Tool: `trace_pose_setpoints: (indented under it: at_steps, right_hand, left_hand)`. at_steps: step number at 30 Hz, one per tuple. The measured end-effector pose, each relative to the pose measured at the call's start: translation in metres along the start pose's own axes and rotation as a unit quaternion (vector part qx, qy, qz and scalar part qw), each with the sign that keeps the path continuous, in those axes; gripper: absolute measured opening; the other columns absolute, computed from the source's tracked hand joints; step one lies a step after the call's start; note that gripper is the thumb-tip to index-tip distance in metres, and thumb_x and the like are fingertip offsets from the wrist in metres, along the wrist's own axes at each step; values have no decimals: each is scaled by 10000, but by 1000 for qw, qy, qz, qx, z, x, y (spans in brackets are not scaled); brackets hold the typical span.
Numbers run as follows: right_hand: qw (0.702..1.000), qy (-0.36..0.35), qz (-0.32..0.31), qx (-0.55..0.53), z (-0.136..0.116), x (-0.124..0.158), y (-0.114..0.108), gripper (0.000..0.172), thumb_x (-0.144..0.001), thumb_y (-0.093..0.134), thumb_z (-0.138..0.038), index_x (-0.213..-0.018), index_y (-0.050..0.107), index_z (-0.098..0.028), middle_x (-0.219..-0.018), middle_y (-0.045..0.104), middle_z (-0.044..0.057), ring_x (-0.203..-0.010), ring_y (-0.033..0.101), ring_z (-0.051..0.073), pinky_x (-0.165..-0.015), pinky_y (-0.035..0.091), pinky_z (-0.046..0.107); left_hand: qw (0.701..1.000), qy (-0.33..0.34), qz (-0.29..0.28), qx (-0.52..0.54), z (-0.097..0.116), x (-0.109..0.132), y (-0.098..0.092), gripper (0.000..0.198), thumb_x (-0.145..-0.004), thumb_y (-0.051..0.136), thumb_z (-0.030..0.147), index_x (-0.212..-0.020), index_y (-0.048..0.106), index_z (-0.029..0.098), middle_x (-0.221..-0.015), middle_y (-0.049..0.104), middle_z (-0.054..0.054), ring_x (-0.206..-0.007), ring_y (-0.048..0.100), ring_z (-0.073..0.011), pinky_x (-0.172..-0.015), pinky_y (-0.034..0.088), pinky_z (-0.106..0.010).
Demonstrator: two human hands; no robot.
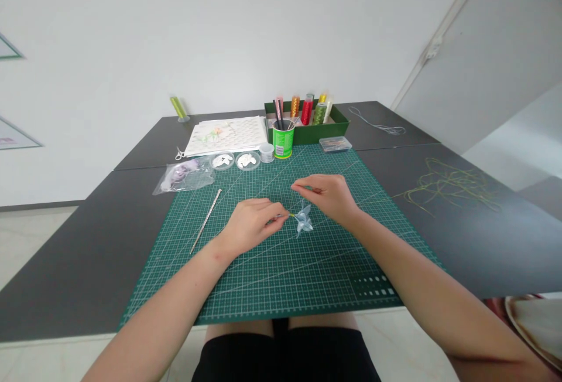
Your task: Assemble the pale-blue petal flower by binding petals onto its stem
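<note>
My left hand (256,222) pinches the thin stem of a pale blue artificial flower (304,220), whose petals point to the right above the green cutting mat (263,288). A bit of yellow-green shows on the stem by my fingertips. Just above and to the right of the flower is my right hand (327,194), its thumb and fingertips pressed together. Whatever lies in that pinch is too small to make out, though a faint thread seems to run near the flower. Left of my left hand, a slim metal tool, perhaps tweezers (205,222), lies on the mat.
Behind the mat stand a green can (283,140) of tools and a green box (320,134) with thread spools. Dishes of white pieces (248,161), a plastic bag (184,176), white sheets (246,134) and small scissors (180,153) lie leftward. Loose yellow-green thread (448,186) spreads at right.
</note>
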State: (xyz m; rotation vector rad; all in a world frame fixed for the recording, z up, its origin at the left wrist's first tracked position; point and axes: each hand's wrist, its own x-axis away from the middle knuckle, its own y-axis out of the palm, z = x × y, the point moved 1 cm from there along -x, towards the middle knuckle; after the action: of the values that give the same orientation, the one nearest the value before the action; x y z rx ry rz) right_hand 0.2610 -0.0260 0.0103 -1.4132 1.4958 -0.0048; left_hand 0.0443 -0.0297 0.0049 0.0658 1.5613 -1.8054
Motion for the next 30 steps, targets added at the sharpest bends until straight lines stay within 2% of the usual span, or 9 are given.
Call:
trace_pose_setpoints:
  at_steps: [5, 10, 14, 19, 23, 25, 28, 30]
  right_hand:
    - [991, 93, -56, -79, 13, 1, 12, 210, -866, 657, -332, -826, 795, -178, -710, 748, 22, -581, 625, 125, -549, 427, 221]
    - [969, 164, -107, -151, 21, 7, 24, 251, -842, 622, -346, -813, 781, -155, -612, 674, 2, -548, 554, 126, -518, 366, 223]
    - [962, 168, -139, -166, 17, 10, 30, 259, -830, 599, -343, -721, 728, -147, -570, 600, -8, -560, 518, 125, -540, 359, 221]
    - [965, 162, -146, -147, 3, 13, 34, 404, -844, 592, -427, -551, 555, -150, -499, 406, -43, -499, 346, 77, -488, 254, 212]
    - [968, 111, -161, -154, -10, 17, 37, 430, -906, 558, -425, -579, 583, -148, -484, 376, -53, -477, 336, 72, -477, 256, 213]
    - [974, 58, -156, -156, -16, 19, 37, 360, -935, 548, -353, -656, 648, -148, -509, 471, -44, -485, 413, 75, -493, 306, 204]
    - [982, -27, -124, -142, -23, 21, 35, 258, -965, 535, -270, -813, 711, -159, -647, 655, -11, -576, 579, 90, -575, 418, 189]
    - [986, -93, -97, -98, -26, 22, 32, 233, -980, 524, -246, -887, 718, -158, -710, 702, 7, -624, 629, 95, -610, 451, 188]
  left_hand:
    - [999, 3, 35, 6, -1, 0, 1, 119, -960, 552, 237, -895, 646, 205, -701, 664, 34, -629, 598, -103, -612, 406, -217]
    - [995, -40, 92, 24, -3, 1, -1, 120, -945, 562, 223, -880, 661, 205, -694, 665, 29, -632, 603, -104, -620, 440, -219]
    - [986, -71, 152, 23, -4, 0, -4, 110, -929, 581, 227, -894, 683, 206, -711, 687, 15, -637, 625, -110, -608, 452, -220]
    - [981, -73, 178, -7, -4, 0, -6, 123, -934, 587, 246, -892, 695, 204, -712, 703, 11, -637, 638, -114, -614, 455, -226]
    - [974, -100, 204, -26, -6, 2, -8, 94, -918, 610, 225, -873, 688, 197, -722, 709, 18, -641, 638, -110, -623, 453, -225]
    - [968, -114, 222, -38, -8, 2, -10, 79, -908, 620, 207, -870, 688, 199, -729, 711, 21, -648, 636, -111, -638, 452, -231]
    - [960, -128, 240, -65, -9, 3, -13, 87, -911, 620, 219, -868, 695, 208, -733, 715, 22, -660, 638, -120, -661, 450, -250]
    - [958, -130, 242, -85, -10, 2, -13, 102, -918, 611, 227, -867, 698, 214, -736, 718, 22, -664, 639, -125, -670, 447, -262]
